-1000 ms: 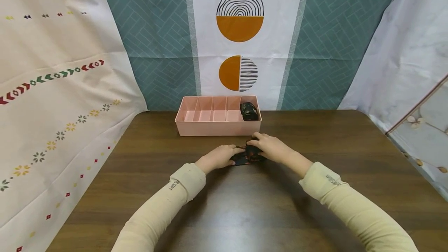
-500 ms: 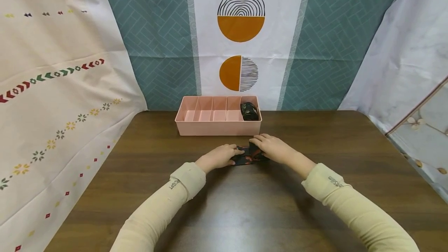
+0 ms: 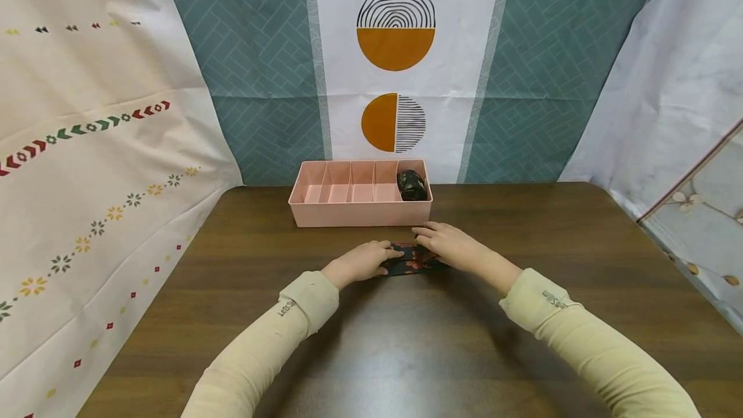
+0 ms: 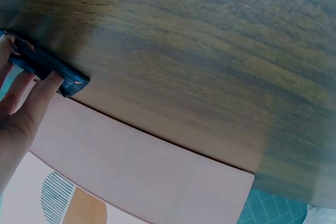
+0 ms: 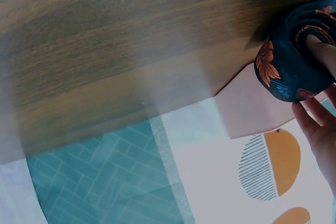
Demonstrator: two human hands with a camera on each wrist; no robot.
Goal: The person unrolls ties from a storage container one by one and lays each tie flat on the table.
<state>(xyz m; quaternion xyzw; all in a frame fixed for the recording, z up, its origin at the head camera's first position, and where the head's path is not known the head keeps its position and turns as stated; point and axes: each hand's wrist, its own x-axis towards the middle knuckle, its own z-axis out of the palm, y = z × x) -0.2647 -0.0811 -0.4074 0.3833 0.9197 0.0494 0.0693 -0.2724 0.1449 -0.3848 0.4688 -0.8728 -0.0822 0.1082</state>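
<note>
A dark necktie (image 3: 406,267) with orange flowers lies on the table, partly flat and partly coiled. My left hand (image 3: 361,261) rests on its flat end, fingers fairly straight, with thumb and fingertips at the strip's two edges. In the left wrist view the tie's tip (image 4: 76,80) shows beyond one finger. My right hand (image 3: 449,245) holds the coiled part, mostly hidden under the palm in the head view. The right wrist view shows the coil (image 5: 286,61) end-on, the thumb at its centre and the fingertips against its outer side.
Just beyond the hands stands a pink divided box (image 3: 360,214). Its rightmost compartment holds a rolled dark floral necktie (image 3: 412,186); the other compartments show bare floors. A patterned curtain (image 3: 267,115) hangs behind the wooden table (image 3: 522,211).
The right hand has shifted slightly right and turned with the coil, which stands less tall in the head view. More flat necktie shows between the hands. The left hand stays nearly in place.
</note>
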